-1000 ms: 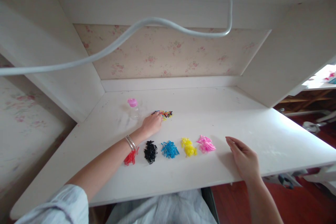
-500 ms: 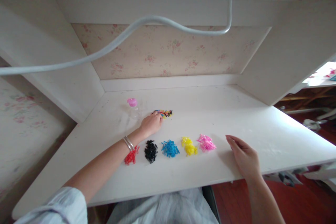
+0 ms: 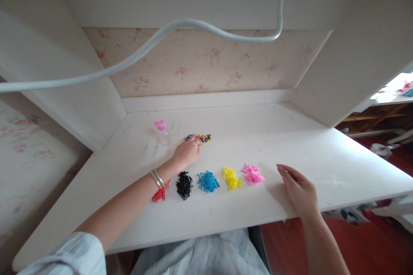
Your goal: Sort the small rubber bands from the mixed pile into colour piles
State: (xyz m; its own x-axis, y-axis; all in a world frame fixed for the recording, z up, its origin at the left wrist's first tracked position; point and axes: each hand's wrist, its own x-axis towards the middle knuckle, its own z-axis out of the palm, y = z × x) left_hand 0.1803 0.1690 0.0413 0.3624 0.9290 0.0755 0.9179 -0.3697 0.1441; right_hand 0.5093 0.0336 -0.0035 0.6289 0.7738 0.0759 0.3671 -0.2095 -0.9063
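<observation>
Head camera view: seated at a white desk [image 3: 322,154], a person rests the left hand [image 3: 186,154] with fingertips curled down onto the near edge of a small mixed-colour heap of tiny rubber bands [image 3: 199,138]; whether a band is pinched between them cannot be told. Just behind that wrist, toward the body, sit sorted piles in a row: red [image 3: 160,193], partly hidden under the bracelet, then black [image 3: 184,184], blue [image 3: 208,181], yellow [image 3: 231,178] and pink [image 3: 252,174]. The right hand [image 3: 298,191] lies flat and empty, fingers loosely together, just right of the pink pile. A pink-capped clear bottle [image 3: 162,132] stands just left of the reaching fingers. Judged risks: a dragging forearm could smear red into black, and a sideways sweep could tip the bottle
</observation>
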